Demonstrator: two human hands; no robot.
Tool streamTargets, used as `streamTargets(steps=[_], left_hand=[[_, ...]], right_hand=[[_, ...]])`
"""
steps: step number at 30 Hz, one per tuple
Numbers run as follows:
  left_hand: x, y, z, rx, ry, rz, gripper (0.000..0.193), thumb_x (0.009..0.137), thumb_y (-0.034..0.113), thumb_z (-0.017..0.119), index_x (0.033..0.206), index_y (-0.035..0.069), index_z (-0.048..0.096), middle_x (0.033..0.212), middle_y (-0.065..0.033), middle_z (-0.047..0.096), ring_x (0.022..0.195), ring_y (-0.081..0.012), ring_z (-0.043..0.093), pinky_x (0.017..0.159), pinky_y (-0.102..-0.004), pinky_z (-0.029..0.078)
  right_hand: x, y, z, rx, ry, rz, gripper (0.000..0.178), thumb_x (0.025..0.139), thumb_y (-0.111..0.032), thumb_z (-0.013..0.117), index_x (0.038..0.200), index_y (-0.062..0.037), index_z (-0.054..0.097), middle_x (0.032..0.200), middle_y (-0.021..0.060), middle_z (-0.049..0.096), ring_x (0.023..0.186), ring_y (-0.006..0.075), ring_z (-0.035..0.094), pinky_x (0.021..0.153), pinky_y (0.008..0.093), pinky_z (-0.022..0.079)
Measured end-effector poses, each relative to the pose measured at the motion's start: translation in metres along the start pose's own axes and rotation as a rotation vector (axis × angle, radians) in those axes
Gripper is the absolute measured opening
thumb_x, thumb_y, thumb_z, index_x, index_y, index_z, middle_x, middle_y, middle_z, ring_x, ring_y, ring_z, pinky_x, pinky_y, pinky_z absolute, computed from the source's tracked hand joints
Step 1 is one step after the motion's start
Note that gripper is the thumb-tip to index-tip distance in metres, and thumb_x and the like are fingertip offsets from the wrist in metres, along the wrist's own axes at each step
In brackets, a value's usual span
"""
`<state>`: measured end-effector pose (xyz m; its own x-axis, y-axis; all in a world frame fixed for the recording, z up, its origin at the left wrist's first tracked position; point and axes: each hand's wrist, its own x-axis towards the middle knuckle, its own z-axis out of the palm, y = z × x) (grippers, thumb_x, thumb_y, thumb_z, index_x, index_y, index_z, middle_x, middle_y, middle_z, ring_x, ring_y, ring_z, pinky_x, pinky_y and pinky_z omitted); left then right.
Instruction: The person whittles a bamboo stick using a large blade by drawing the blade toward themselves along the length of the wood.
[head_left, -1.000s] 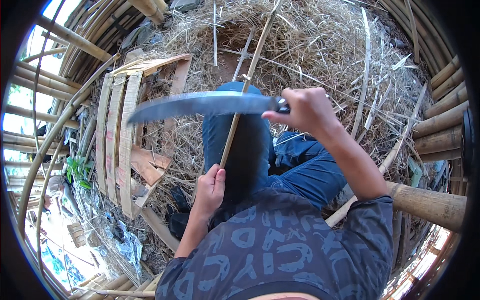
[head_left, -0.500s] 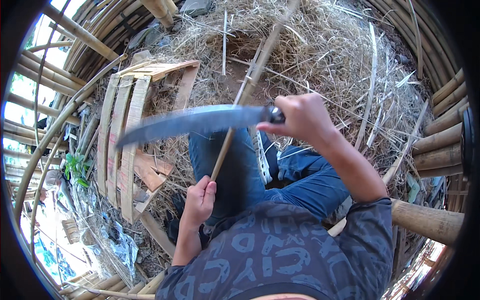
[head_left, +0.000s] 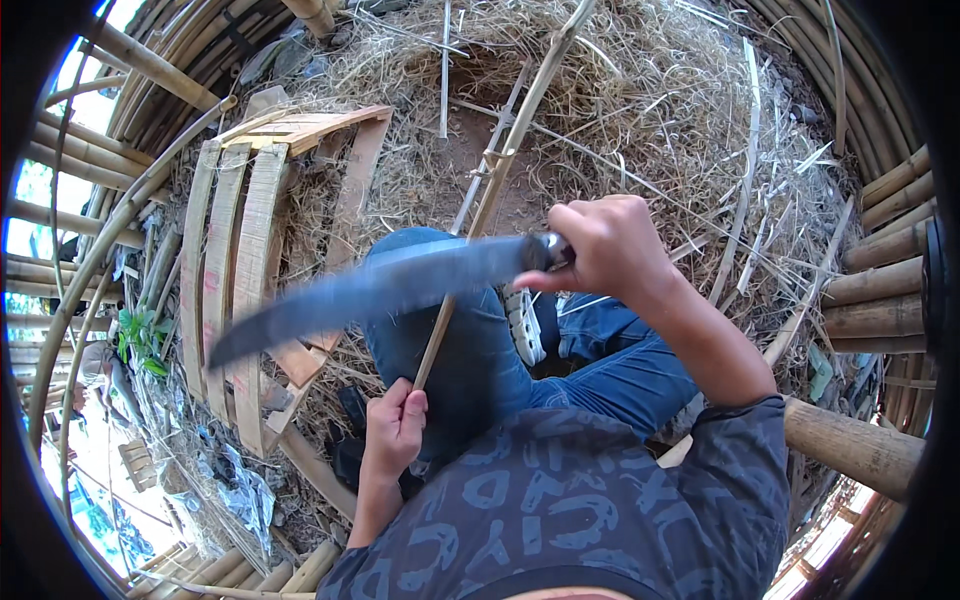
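Note:
My right hand [head_left: 610, 250] grips the dark handle of a machete [head_left: 400, 278], whose long curved blade points left and is smeared by motion. Lying across my bent knee, the blade passes over a thin bamboo stick [head_left: 508, 145]; whether it touches the stick I cannot tell. The stick's near end is wrapped in the fingers of my left hand [head_left: 394, 425], close to my left thigh. From there it slants up and away to the far right, with small nodes along its length. Below the blade, the stick runs over the jeans of my knee [head_left: 410, 340].
A broken wooden pallet [head_left: 255, 235] stands at my left. Dry shavings and straw [head_left: 660, 110] cover the ground ahead. Bamboo walls [head_left: 880, 290] curve round both sides, and a thick bamboo pole [head_left: 855, 445] lies close by my right elbow. Plastic scraps [head_left: 245, 490] lie at lower left.
The machete has dropped slightly, its tip swinging down and to the left. The stick's near end and my left hand have shifted a little lower.

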<state>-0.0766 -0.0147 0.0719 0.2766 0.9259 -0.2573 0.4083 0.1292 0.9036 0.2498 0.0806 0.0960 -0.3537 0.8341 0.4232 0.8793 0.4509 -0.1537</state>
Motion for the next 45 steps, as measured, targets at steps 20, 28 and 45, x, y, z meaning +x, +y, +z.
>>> streamTargets(steps=[20,28,45], left_hand=[[0.009,-0.011,-0.007,0.056,0.009,0.042,0.031,0.096,0.021,0.055,0.071,0.002,0.053,0.049,-0.0024,0.050,0.043,-0.0105,0.050,0.044,-0.0253,0.038],[0.014,-0.022,-0.011,0.002,-0.007,0.064,0.034,0.097,0.024,0.055,0.071,0.003,0.053,0.049,-0.0015,0.050,0.043,-0.0101,0.051,0.044,-0.0246,0.039],[0.013,-0.035,-0.007,-0.035,0.050,0.098,0.044,0.097,0.035,0.053,0.067,0.005,0.045,0.050,0.0004,0.047,0.042,-0.0052,0.045,0.039,-0.0207,0.033]], right_hand=[[0.037,0.054,-0.011,-0.149,0.074,-0.121,0.072,0.073,-0.085,0.048,0.052,-0.0158,0.042,0.046,-0.0049,0.047,0.037,0.0082,0.047,0.035,0.0256,0.042],[0.041,0.118,-0.024,0.176,0.028,0.572,0.059,0.084,-0.064,0.059,0.068,-0.0072,0.061,0.050,0.0007,0.052,0.037,0.0084,0.043,0.036,0.0242,0.041],[0.047,0.006,0.008,0.110,-0.174,-0.059,0.078,0.067,-0.086,0.052,0.060,-0.0085,0.053,0.051,0.0047,0.056,0.045,0.0227,0.061,0.043,0.0339,0.048]])
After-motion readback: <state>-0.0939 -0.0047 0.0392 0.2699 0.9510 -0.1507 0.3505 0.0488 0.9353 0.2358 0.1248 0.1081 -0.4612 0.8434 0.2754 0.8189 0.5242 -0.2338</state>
